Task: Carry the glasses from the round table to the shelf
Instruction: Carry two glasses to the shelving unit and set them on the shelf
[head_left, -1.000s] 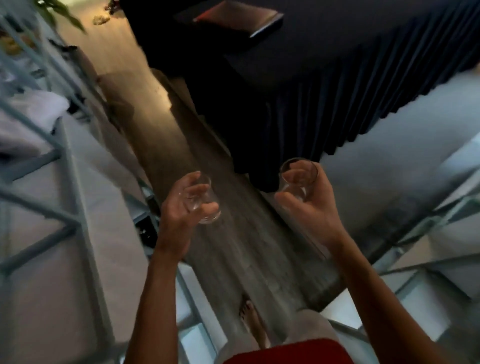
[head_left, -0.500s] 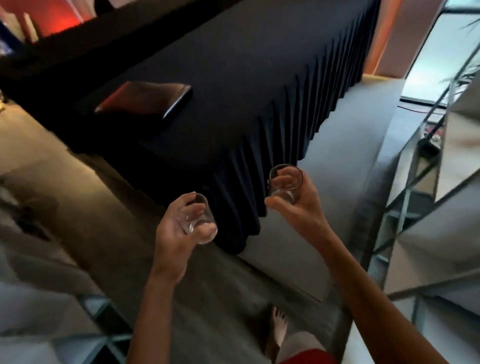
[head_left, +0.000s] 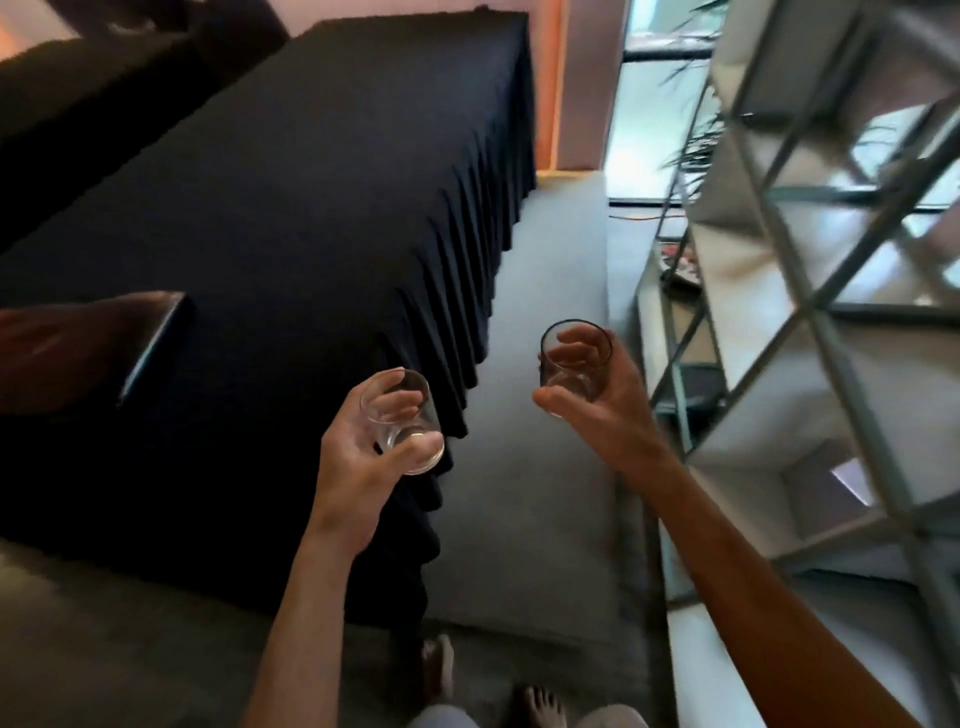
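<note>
I hold two short clear glasses in front of me, one in each hand. My left hand (head_left: 363, 457) is shut on the left glass (head_left: 402, 421), which tilts toward me over the edge of the dark skirted table. My right hand (head_left: 602, 405) grips the right glass (head_left: 574, 364), held upright above the grey floor. The white shelf (head_left: 779, 322) with grey metal cross-bracing stands to the right, an arm's length from the right glass. No round table is in view.
A long table under a dark pleated cloth (head_left: 291, 218) fills the left and centre, with a dark flat case (head_left: 88, 348) lying on it. A grey floor strip (head_left: 545, 291) runs between table and shelf toward a bright window (head_left: 654, 93). My bare feet (head_left: 535, 701) show below.
The view has swung to the right: the shelf now fills the right side and the table has shifted left. Both hands still hold their glasses in much the same pose.
</note>
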